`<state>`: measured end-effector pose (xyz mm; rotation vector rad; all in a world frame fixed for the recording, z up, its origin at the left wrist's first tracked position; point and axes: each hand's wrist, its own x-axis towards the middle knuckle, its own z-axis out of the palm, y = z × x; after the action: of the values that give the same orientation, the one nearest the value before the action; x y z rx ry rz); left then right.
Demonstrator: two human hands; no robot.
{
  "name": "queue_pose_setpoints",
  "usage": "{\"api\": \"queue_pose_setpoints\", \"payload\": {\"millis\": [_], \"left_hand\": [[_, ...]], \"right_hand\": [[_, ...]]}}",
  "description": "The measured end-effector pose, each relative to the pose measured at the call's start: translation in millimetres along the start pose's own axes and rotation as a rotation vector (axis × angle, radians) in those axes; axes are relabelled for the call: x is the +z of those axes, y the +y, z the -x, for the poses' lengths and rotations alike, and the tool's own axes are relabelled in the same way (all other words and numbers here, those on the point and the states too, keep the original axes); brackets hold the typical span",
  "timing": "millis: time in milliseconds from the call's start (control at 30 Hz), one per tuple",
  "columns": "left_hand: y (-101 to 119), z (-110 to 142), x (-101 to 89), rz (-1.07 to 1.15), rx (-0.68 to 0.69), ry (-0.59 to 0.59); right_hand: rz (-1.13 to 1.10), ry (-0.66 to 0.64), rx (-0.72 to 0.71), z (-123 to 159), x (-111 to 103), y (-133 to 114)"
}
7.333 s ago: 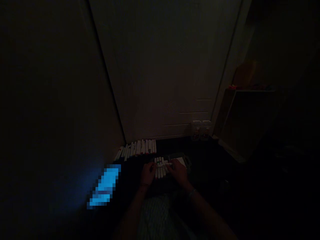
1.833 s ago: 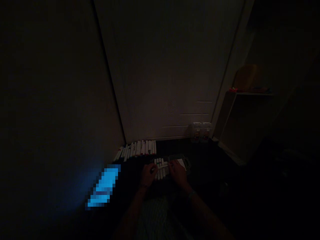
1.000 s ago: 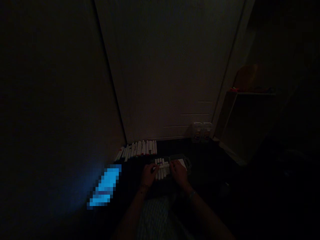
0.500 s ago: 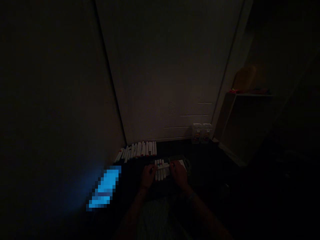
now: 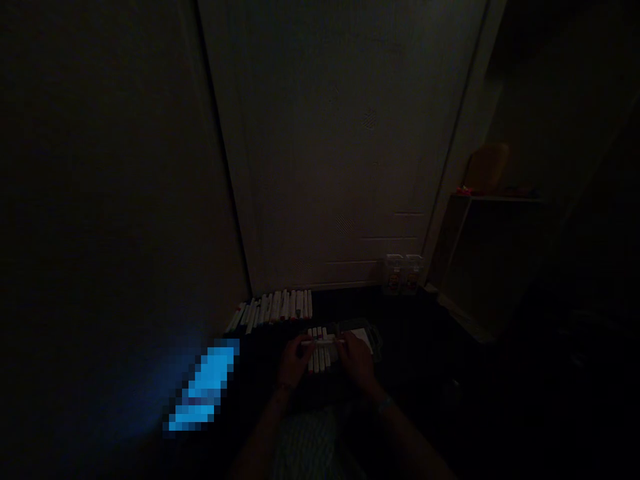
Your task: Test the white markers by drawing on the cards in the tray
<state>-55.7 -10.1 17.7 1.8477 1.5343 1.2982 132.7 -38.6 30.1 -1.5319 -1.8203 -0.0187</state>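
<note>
In the dim head view, a white marker (image 5: 326, 341) lies level between my two hands, above an open case. My left hand (image 5: 294, 360) is closed on its left end, with fingers and thumb pinched around it. The right end sits in the closed fingers of my right hand (image 5: 358, 359). Several white markers (image 5: 319, 362) stand in rows in the case below. The lid side (image 5: 377, 339) of the case is clear plastic and opens to the right, with a white sheet (image 5: 361, 335) in it, partly behind my right hand.
A row of several more markers (image 5: 280, 307) lies at the foot of the pale panel (image 5: 320, 187). Two clear containers (image 5: 403, 275) stand at the back right. A blue pixelated screen (image 5: 204, 387) glows at left. To the right is a low cabinet (image 5: 480, 247).
My left hand has moved onto the left end of the marker, which earlier was in my right hand. The view has tilted up slightly, so things sit lower.
</note>
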Motion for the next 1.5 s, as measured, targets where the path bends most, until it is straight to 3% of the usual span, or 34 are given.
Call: {"api": "queue_pose_setpoints", "payload": {"millis": [700,1500], "left_hand": [[-7.1,-0.4,5.3,-0.024,-0.029,0.018],[-0.5,0.9,2.5,0.079,-0.086,-0.044]], "right_hand": [[0.115,0.003,-0.112,-2.4,-2.6,-0.1],[0.142,0.079,-0.093,-2.8,0.5,2.5]]}}
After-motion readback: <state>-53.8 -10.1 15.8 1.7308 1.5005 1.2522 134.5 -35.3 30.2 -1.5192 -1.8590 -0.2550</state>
